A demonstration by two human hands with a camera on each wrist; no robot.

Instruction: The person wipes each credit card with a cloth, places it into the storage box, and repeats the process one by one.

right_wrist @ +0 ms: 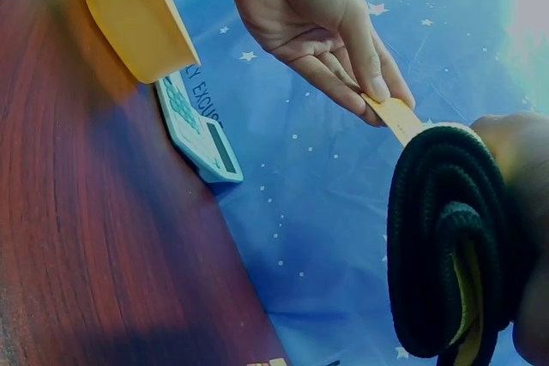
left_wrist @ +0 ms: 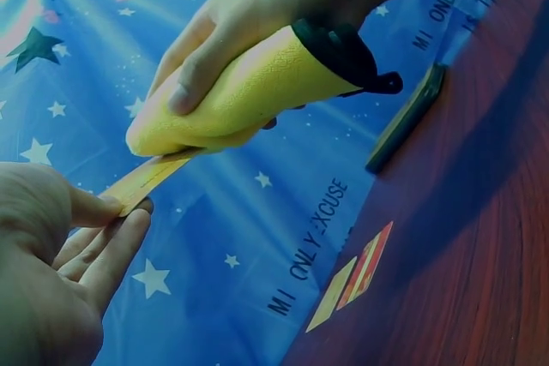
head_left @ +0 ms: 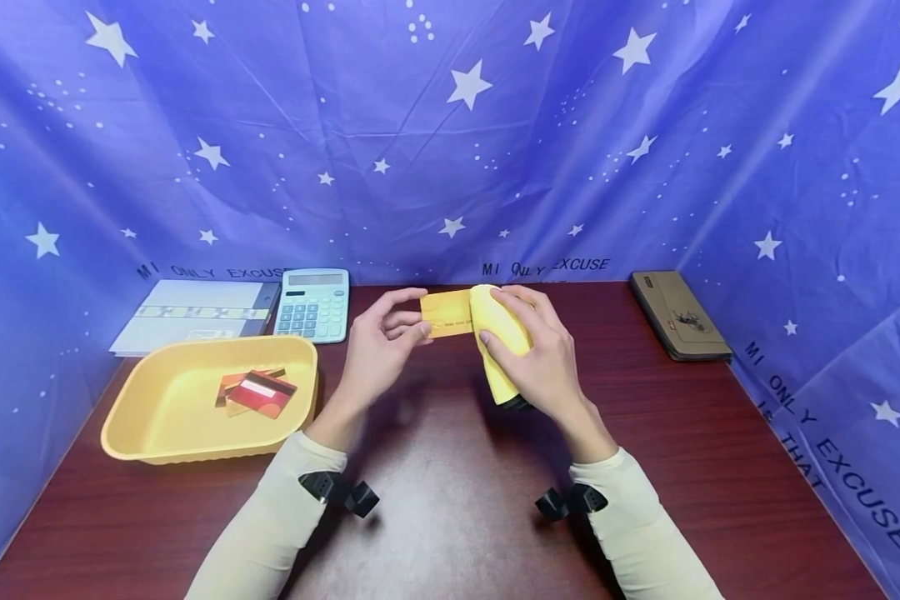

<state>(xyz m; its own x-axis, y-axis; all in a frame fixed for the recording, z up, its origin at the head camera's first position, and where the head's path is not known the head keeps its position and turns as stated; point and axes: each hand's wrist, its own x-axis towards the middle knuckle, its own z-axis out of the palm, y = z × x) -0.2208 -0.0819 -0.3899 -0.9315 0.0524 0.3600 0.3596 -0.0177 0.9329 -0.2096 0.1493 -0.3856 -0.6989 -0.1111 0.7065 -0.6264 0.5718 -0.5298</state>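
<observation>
Over the middle of the table, my left hand (head_left: 378, 346) pinches a yellow-orange bank card (head_left: 444, 313) by its left end, between thumb and fingers. My right hand (head_left: 546, 354) grips a folded yellow cloth (head_left: 498, 337) with dark edging and a small loop, seen in the left wrist view. The cloth covers the card's right end, so that part is hidden. From the right wrist view, the cloth's rolled dark layers (right_wrist: 446, 246) face the camera. Several cards (head_left: 266, 393), red and orange, lie overlapping in a yellow plastic basin (head_left: 142, 375) at the left.
Behind the basin are a light-blue calculator (head_left: 315, 307) and a white-and-grey notebook (head_left: 195, 310). A brown zippered pouch (head_left: 678, 317) lies at the back right. The left wrist view shows red and yellow cards (left_wrist: 364, 267) on the table. A starry blue curtain (head_left: 390, 125) surrounds the table.
</observation>
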